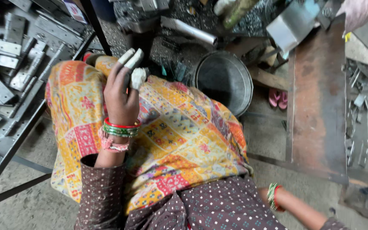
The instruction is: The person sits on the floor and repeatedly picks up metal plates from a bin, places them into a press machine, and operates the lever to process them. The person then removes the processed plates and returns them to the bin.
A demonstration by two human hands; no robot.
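The left hand point(122, 91) rests on the lap, over the patterned cloth point(184, 140), with fingers point(128, 57) wrapped in pale tape, lying close together and pointing away from the body; it pinches nothing. The nearest things are the metal hinges point(9, 64) to its left (their long axes lie in many directions), just beyond the dark frame bar point(30, 106). The metal bowl point(224, 79) stands ahead to the right. The right hand is out of view past the wrist point(277, 198). The rusty sheet point(318, 98) bounds the right side.

Metal workshop, steel hinges point(5, 55) heaped, rusty workbench point(318, 106), metal basin point(224, 81), scrap bits
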